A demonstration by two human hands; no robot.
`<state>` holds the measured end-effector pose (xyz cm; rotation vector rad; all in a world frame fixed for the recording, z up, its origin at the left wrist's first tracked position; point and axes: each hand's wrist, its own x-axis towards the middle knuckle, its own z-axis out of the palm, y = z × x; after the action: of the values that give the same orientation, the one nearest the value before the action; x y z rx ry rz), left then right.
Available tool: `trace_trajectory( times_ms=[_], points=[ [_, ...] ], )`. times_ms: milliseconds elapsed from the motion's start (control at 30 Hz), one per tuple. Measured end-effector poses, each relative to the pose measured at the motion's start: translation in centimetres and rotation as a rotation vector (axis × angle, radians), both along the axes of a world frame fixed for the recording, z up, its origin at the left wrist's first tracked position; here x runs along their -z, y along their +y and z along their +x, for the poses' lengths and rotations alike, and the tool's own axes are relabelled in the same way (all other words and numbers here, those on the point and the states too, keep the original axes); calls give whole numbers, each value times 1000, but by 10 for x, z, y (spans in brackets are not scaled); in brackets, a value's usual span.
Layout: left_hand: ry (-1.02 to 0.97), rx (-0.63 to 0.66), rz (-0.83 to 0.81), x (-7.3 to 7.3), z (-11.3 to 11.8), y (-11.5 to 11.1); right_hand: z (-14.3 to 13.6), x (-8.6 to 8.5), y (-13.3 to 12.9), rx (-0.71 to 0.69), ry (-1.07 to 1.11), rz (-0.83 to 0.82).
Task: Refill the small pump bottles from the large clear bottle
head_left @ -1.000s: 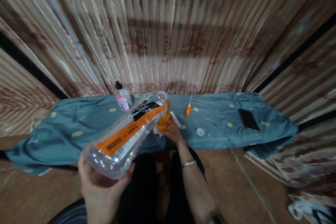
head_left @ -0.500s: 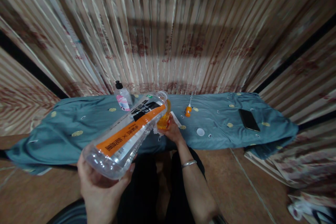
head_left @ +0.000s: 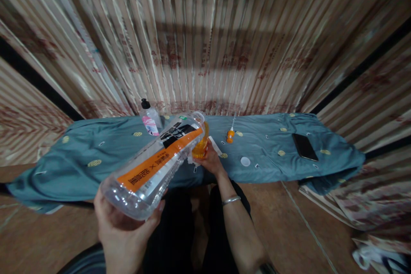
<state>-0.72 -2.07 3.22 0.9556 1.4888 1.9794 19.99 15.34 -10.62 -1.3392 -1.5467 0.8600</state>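
Observation:
My left hand (head_left: 126,227) is wrapped round the base of a large clear bottle (head_left: 157,162) with an orange, white and black label. The bottle is tilted, its mouth end pointing up and to the right, over an orange bottle (head_left: 201,145). My right hand (head_left: 210,158) holds that orange bottle near the front of the cloth-covered table. The large bottle hides part of the orange one, including where their mouths meet. Something white and flat (head_left: 215,146) lies beside my right hand. An orange pump top (head_left: 230,135) with a clear tube lies to the right.
A clear bottle with a black cap and pink label (head_left: 149,120) stands at the back left. On the teal cloth (head_left: 115,150) are a white round disc (head_left: 245,161) and, farther right, a black phone (head_left: 304,146). A pleated curtain (head_left: 205,43) hangs behind the table.

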Motion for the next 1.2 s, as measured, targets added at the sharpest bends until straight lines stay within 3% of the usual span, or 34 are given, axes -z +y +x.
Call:
trace_trajectory(
  times_ms=[333,900,1200],
  points=[
    [-23,3,42,0,1,1,2,10,5,-17,-11,46],
    [43,9,68,6,-3,1,3,9,4,-29,12,7],
    [58,-27,35,2,-1,0,2,9,4,-15,21,71]
  ],
)
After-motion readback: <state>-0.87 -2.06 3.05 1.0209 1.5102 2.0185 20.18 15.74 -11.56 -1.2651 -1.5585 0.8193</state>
